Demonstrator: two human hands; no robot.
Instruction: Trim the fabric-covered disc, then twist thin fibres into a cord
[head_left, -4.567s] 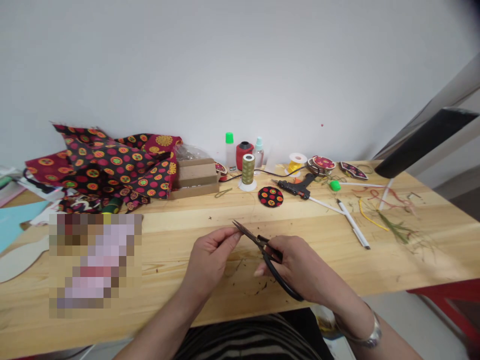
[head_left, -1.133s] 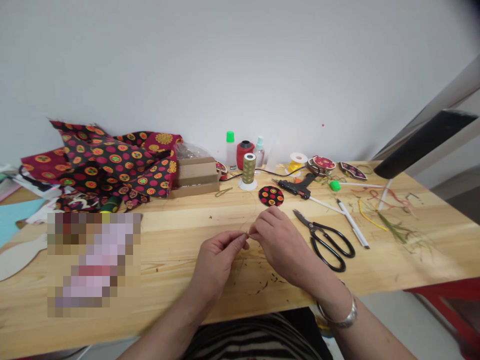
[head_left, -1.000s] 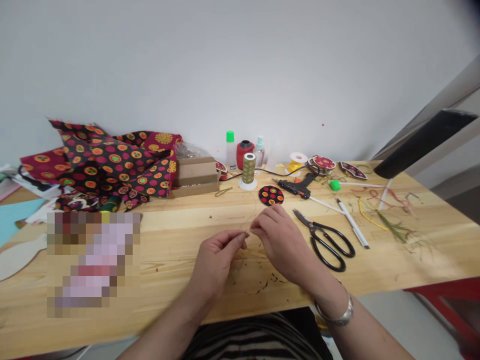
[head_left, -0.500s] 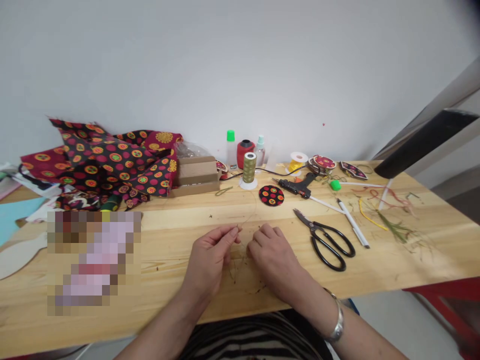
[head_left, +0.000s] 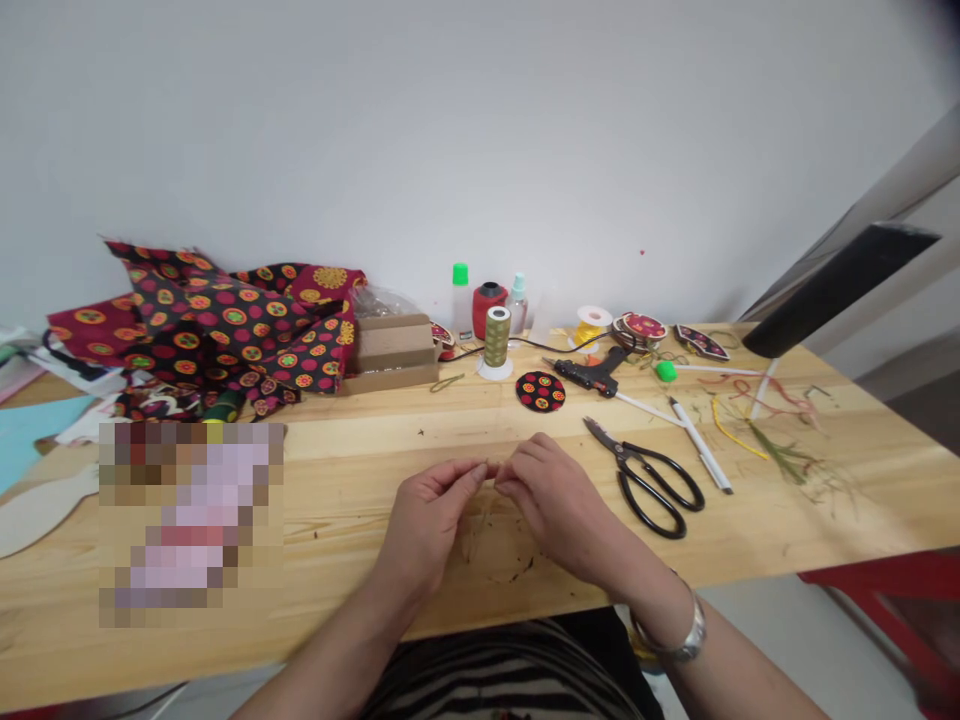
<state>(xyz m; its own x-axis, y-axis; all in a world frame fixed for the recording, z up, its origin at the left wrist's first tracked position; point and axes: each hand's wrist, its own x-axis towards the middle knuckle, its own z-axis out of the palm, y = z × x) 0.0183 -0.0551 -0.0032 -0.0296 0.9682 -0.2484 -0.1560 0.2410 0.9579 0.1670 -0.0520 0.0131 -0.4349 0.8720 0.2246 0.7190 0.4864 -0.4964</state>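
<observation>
My left hand (head_left: 431,520) is closed in a pinch above the table, thumb and forefinger pressed together on a very fine thread that barely shows. Against its fingertips my right hand (head_left: 551,500) is also closed, knuckles up, its thumb and forefinger pinching at the same spot. Most of the thread is hidden by the fingers. Thin dark thread scraps (head_left: 517,572) lie on the wood beneath both hands. Beyond them stand an olive thread spool (head_left: 496,338) and a round patterned fabric disc (head_left: 540,391). Black-handled scissors (head_left: 651,480) lie right of my right hand, blades pointing away.
Patterned cloth (head_left: 232,320) is heaped at the back left beside a cardboard box (head_left: 397,352). A glue gun (head_left: 592,375), a white pen (head_left: 700,445) and a yellow ribbon spool (head_left: 590,328) lie farther right. A blurred patch (head_left: 202,520) covers something on the left.
My hands have come together: the left fingertips moved slightly right and now meet the right fingertips. The thread seen earlier rising from my left fingers no longer shows clearly.
</observation>
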